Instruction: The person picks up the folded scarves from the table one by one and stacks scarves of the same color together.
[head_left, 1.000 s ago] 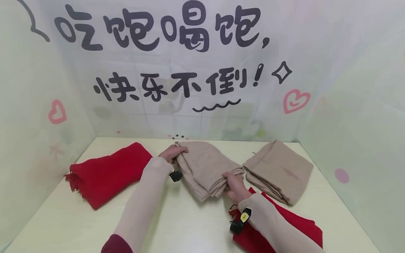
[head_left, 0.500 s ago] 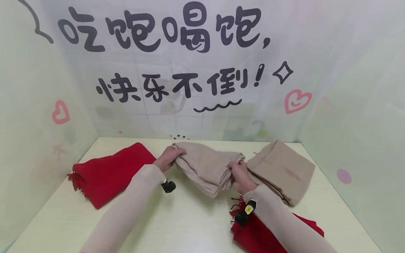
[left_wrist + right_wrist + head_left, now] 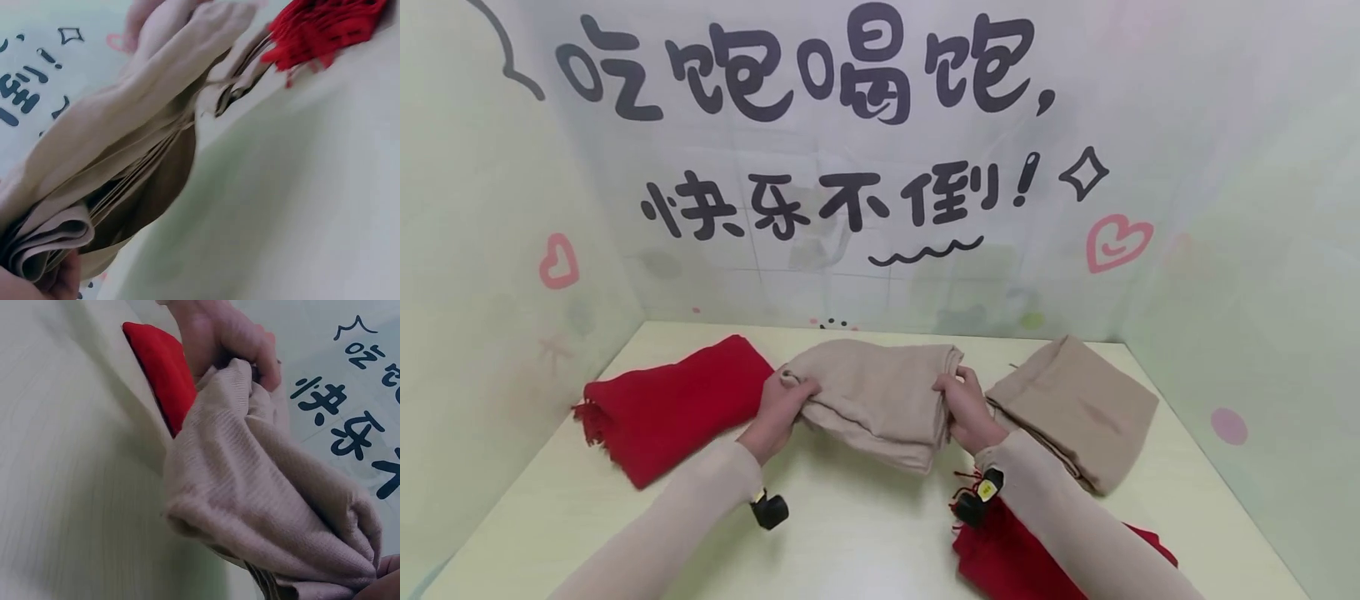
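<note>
A folded beige scarf (image 3: 872,392) is stretched between both hands above the middle of the table, its layered folds sagging a little in the left wrist view. My left hand (image 3: 781,408) grips its left end, thumb on top. At the right end, my right hand (image 3: 967,408) pinches the stacked layers between thumb and fingers. In the right wrist view the scarf (image 3: 250,481) runs from the left hand (image 3: 228,337) at the top down to the right hand (image 3: 381,584) at the lower corner.
A folded red fringed scarf (image 3: 685,408) lies at the table's left. Another folded beige scarf (image 3: 1082,412) lies at the right. A second red scarf (image 3: 1000,546) is partly under the right forearm. Printed fabric walls (image 3: 820,292) enclose the pale table (image 3: 842,533).
The left hand has come nearer and slightly left with its end of the beige scarf. The right hand has risen a little, so the scarf now hangs more level.
</note>
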`<state>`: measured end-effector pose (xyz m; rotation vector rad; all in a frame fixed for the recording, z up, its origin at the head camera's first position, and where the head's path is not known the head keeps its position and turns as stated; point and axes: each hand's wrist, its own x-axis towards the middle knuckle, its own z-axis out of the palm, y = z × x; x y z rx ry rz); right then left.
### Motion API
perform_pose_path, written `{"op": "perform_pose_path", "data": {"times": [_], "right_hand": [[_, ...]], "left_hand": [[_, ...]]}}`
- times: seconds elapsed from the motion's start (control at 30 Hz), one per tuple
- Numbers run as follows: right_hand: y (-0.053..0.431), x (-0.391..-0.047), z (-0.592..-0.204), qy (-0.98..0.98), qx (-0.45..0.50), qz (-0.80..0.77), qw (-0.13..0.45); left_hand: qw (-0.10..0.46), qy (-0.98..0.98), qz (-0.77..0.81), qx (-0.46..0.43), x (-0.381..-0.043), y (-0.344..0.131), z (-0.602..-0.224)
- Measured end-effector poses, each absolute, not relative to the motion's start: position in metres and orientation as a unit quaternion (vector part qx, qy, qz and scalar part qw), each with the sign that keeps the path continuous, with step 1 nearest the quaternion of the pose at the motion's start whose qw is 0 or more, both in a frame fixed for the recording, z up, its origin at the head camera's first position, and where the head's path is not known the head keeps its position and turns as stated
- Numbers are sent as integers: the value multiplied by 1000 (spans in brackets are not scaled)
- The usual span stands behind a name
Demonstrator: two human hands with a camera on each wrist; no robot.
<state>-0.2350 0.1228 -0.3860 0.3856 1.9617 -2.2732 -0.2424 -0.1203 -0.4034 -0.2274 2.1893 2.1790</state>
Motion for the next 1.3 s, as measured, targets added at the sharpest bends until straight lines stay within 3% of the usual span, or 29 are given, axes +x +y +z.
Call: {"op": "perform_pose_path", "data": {"times": [0.6, 1.3], "right_hand": [[85, -224, -379, 636, 106, -758, 98], [69, -200, -420, 675, 119, -715, 138]], "left_hand": [[-119, 579, 797, -124, -177, -148, -408], [-54, 660, 717, -220, -129, -171, -453]]}}
